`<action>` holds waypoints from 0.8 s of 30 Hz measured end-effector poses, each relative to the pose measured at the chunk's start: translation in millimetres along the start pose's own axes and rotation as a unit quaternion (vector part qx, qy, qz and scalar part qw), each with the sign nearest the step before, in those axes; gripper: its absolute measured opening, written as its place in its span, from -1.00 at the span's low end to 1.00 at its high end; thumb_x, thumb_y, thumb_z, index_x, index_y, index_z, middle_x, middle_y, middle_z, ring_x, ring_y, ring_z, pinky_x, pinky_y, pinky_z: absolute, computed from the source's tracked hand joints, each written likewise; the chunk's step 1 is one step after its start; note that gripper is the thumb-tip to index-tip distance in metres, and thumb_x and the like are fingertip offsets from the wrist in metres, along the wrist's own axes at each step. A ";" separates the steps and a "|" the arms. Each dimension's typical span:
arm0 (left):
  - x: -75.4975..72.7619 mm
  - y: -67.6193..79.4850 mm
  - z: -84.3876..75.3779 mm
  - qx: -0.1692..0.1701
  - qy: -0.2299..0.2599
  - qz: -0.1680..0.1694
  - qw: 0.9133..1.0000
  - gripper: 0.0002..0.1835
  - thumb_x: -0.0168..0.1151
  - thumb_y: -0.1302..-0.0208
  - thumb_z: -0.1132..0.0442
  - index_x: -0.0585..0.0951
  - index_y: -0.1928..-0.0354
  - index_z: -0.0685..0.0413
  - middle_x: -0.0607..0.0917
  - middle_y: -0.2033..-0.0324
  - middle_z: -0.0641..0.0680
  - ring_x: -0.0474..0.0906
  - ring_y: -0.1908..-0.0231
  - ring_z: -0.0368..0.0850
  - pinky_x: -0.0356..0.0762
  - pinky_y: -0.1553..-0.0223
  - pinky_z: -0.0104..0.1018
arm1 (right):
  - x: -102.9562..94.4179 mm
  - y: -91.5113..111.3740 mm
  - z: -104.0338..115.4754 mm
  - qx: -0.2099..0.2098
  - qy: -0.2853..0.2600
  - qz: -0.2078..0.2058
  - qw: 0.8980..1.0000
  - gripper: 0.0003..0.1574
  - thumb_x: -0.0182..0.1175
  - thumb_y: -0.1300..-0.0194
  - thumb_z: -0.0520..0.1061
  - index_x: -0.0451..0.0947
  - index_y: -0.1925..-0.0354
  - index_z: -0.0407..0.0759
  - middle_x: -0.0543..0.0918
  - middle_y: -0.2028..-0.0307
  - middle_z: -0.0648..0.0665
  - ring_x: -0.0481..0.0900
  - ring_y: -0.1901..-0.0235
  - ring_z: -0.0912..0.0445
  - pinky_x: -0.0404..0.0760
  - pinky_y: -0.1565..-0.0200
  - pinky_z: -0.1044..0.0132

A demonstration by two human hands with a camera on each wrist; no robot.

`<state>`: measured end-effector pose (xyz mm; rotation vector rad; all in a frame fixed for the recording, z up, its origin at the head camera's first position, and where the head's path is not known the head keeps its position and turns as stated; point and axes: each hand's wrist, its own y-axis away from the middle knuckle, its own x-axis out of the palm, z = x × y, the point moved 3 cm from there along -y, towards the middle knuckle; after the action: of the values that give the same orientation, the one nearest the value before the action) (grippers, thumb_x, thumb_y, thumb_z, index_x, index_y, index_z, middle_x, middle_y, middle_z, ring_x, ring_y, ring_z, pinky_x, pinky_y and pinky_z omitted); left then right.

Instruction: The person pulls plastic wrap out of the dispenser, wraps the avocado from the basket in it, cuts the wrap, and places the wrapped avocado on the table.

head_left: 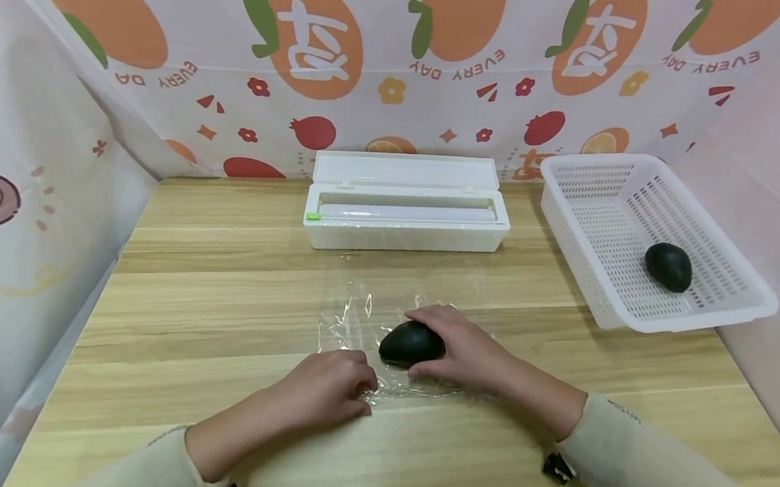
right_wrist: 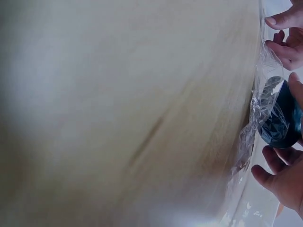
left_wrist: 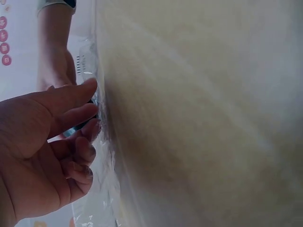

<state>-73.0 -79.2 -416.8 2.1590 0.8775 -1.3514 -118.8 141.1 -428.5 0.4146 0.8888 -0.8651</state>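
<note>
I've got the right hand (head_left: 467,350) gripping a dark oval thing (head_left: 409,344), left hand (head_left: 331,386) by the film (head_left: 349,328) (can't tell if pinching), cloth (head_left: 427,116) beyond them saying "EVERY DAY".

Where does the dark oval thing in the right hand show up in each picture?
Head view: dark oval thing just below the middle, in the right hand.
Left wrist view: a sliver left of centre, mostly hidden behind the left hand.
Right wrist view: at the right edge, about mid-height.
Shared landmark: crinkled clear film.
</note>
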 end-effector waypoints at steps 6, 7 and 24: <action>-2.6 3.4 0.1 -0.030 -0.010 -0.013 0.999 -0.75 0.54 0.07 0.11 0.69 0.32 -0.09 0.49 0.49 -0.20 0.37 0.45 -0.33 0.37 0.47 -0.39 | -14.9 16.9 -1.9 -0.005 0.046 -0.039 0.998 -0.24 0.46 0.03 0.35 0.50 -0.02 0.00 0.53 0.03 0.06 0.44 0.00 0.18 0.55 -0.05 0.18; -3.9 5.0 0.5 -0.039 -0.011 -0.013 0.999 -0.73 0.55 0.08 0.10 0.67 0.32 -0.09 0.48 0.49 -0.20 0.37 0.46 -0.32 0.37 0.47 -0.38 | -19.0 22.0 -2.4 -0.007 0.059 -0.034 0.998 -0.32 0.46 0.03 0.36 0.51 0.09 0.02 0.53 0.13 0.08 0.43 0.10 0.21 0.54 0.04 0.25; -11.1 23.5 13.4 -0.083 -0.021 -0.011 0.996 -0.75 0.45 -0.04 0.22 0.54 0.59 -0.24 0.44 0.59 -0.27 0.34 0.50 -0.36 0.33 0.48 -0.37 | -6.2 64.6 -11.1 -0.158 0.178 0.027 0.971 -0.86 0.40 -0.10 -0.03 0.60 0.41 0.06 0.45 0.44 0.18 0.37 0.41 0.32 0.51 0.30 0.38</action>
<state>-68.1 -107.5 -411.5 1.9943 0.9650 -1.2820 -74.9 190.1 -431.6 0.3172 1.3190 -0.5927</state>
